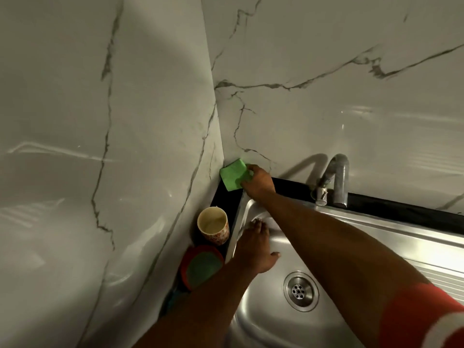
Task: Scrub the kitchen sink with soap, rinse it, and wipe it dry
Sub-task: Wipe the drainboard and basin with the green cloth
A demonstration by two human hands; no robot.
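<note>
The steel kitchen sink point(273, 320) fills the lower right, with a round drain point(300, 291) in its basin. My right hand point(258, 182) reaches over the sink's far left corner and holds a green sponge point(232, 175) by one edge, above the black counter strip at the wall corner. My left hand point(254, 249) rests with straight fingers on the sink's left rim and inner wall, holding nothing.
A curved metal tap point(335, 183) stands on the back rim. On the black ledge point(401, 209) left of the sink stand a patterned cup point(214, 226) and a red-rimmed round tub point(200, 267) with green inside. Marble walls close in at left and behind.
</note>
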